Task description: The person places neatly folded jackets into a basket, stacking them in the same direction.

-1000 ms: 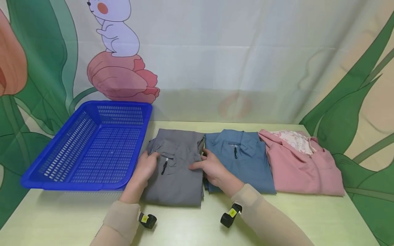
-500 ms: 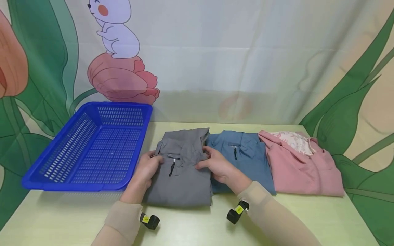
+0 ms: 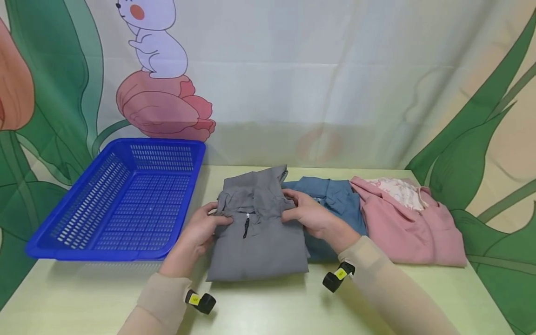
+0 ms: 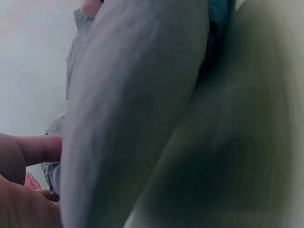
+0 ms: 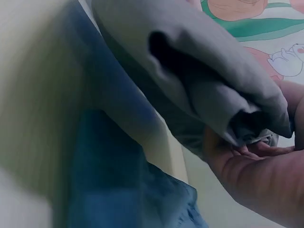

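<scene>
A folded grey zip-neck top [image 3: 268, 251] with a black zipper pull is held between both hands, raised off the table. My left hand [image 3: 198, 230] grips its left side, thumb on top and fingers underneath. On the opposite side my right hand [image 3: 314, 216] pinches the edge near the collar in the same way. The right wrist view shows the rolled layers of the grey top [image 5: 204, 61] above the table. Partly covered by the grey top and my right hand, a folded blue zip-neck top [image 3: 348, 209] lies on the table.
A blue plastic basket [image 3: 190, 204] with slotted walls stands at the left. A folded pink garment [image 3: 414, 237] with a white patterned lining lies at the right, against the blue top. Behind the table [image 3: 259, 309] hangs a printed curtain [image 3: 268, 93].
Both hands have taken the grey top up off the table and moved it right, away from the basket. It now overlaps more of the blue top.
</scene>
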{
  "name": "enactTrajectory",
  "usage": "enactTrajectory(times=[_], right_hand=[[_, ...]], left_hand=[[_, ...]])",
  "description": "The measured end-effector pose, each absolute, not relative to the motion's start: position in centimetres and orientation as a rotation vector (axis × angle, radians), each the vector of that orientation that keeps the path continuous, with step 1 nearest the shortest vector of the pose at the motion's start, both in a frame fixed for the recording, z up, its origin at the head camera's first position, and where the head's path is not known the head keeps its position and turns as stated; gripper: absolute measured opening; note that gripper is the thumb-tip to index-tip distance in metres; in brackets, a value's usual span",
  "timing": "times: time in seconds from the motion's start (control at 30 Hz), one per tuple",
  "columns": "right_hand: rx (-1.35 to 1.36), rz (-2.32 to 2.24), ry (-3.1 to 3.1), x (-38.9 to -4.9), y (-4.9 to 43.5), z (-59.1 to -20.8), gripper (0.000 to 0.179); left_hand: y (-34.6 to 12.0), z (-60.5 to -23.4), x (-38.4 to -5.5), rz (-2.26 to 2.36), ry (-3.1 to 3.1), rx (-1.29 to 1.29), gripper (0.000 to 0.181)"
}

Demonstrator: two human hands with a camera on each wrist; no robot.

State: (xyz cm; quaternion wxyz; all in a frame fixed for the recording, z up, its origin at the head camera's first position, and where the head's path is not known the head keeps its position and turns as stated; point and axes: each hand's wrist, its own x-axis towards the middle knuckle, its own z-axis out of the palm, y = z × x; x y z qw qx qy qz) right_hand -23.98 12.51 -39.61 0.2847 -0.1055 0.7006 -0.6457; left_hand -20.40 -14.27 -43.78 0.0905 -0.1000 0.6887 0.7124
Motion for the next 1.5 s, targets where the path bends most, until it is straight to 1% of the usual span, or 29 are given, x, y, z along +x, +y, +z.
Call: enactTrajectory(times=[0.4,0.6,0.8,0.93,1.13,1.37,1.5], right_hand=[[-0.415,-1.747,1.885,-24.6,13.1,-37.7,0.083],[-0.48,-1.784,1.884,-24.8,12.7,-37.0,0.08],[-0.521,-1.797,1.912,-25.1,11.9,-36.3,0.085],[-0.512,-1.778,1.964,-25.3,10.9,-35.7,0.087],[-0.577,-1.811,1.94,-25.4,9.2,-35.0,0.081],[-0.569,-1.832,1.907,-25.7,6.8,-34.6,0.082],[-0.578,-1.849,1.866,-26.1,5.2,-34.5,0.08]], left_hand=[[-14.9,-40.7,-19.9,2.174,1.981,-0.167,0.053],[-15.7,-38.8,-19.5,2.158,2.04,-0.097,0.058],[-17.1,-37.1,-19.5,2.128,2.088,-0.036,0.064],[-18.5,-36.2,-19.9,2.104,2.104,-0.004,0.065],[-21.0,-35.6,-20.7,2.079,2.053,0.052,0.062],[-24.0,-35.3,-21.3,2.029,2.077,0.086,0.047],[-25.7,-35.0,-21.8,1.995,2.107,0.096,0.043]])
